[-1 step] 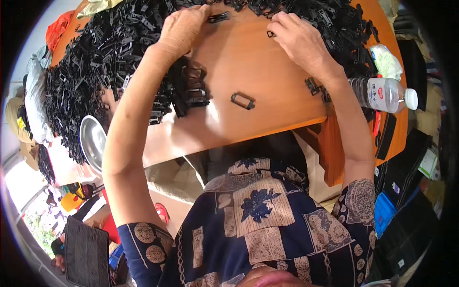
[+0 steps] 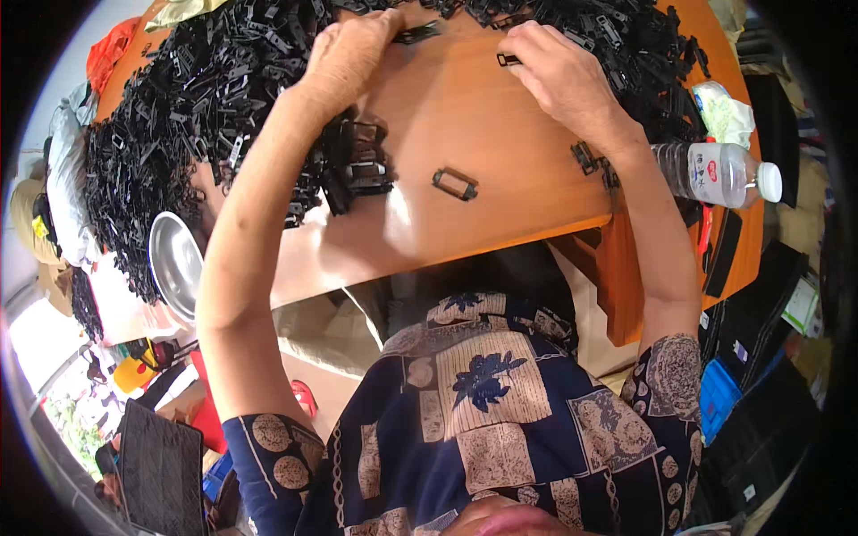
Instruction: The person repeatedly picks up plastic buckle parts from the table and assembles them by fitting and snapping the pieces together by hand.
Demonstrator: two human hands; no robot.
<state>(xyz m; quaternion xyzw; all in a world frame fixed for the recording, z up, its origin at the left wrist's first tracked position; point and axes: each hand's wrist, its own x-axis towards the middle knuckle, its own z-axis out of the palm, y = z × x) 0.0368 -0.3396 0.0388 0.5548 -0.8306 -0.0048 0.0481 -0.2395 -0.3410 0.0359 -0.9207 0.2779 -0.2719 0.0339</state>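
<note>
At the far side of the table, my left hand [image 2: 355, 54] is closed, with a slim black plastic piece [image 2: 418, 34] jutting from its fingertips. Across a strip of bare wood, my right hand [image 2: 559, 76] pinches a small black rectangular frame [image 2: 508, 60]. One loose black rectangular buckle-like frame [image 2: 456, 185] lies alone nearer the table's front edge. Beside my left forearm sits a stack of black pieces [image 2: 357, 165]. Partly hidden by my right forearm are a few more small black pieces [image 2: 587, 159].
Large heaps of black plastic parts [image 2: 192, 98] cover the table's left and far right [image 2: 626, 45]. A metal bowl [image 2: 174, 259] stands at the left edge. To the right lie a clear bottle [image 2: 719, 174] with a white cap and a white-green packet [image 2: 722, 116].
My left hand has shifted slightly right with its black piece. In my right hand the small frame shows more fully. The loose frame on the table has stayed put.
</note>
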